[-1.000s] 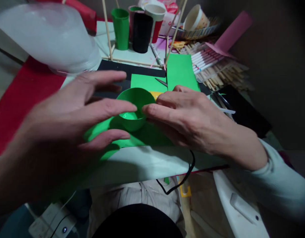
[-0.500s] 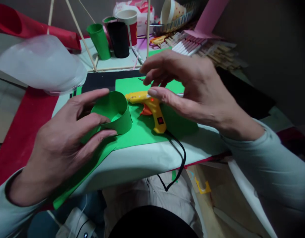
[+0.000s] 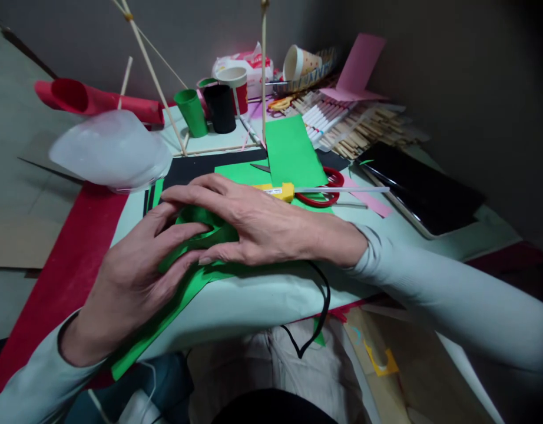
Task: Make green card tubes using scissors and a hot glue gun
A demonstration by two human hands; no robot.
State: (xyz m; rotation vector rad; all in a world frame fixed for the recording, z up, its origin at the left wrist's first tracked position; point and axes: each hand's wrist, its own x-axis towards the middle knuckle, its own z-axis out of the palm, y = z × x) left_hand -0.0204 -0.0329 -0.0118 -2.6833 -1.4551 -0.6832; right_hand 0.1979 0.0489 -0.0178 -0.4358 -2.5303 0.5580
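Observation:
A strip of green paper rolled into a ring (image 3: 199,217) stands on green sheets at the table's front. My left hand (image 3: 125,277) grips its left side, thumb outside and a finger inside. Over its right side lies my right hand (image 3: 271,227), fingers at the far rim and thumb at the near wall, covering much of the ring. Behind my right hand shows the yellow glue gun (image 3: 282,191) with a clear glue stick (image 3: 355,189) in its rear; its trigger and handle are hidden. Red-handled scissors (image 3: 315,204) lie partly under a green sheet (image 3: 293,153).
At the back stand a green cup (image 3: 192,115), a black cup (image 3: 220,111) and a thin wooden stick frame (image 3: 154,73). A cloudy plastic piece (image 3: 112,150) is at left. A phone (image 3: 413,188) and wooden sticks (image 3: 373,126) lie right. The glue gun's black cord (image 3: 327,294) hangs over the front edge.
My right hand has moved left and down from above the glue gun onto the green paper ring. My left hand keeps its hold. The head view has shifted, bringing the phone into sight.

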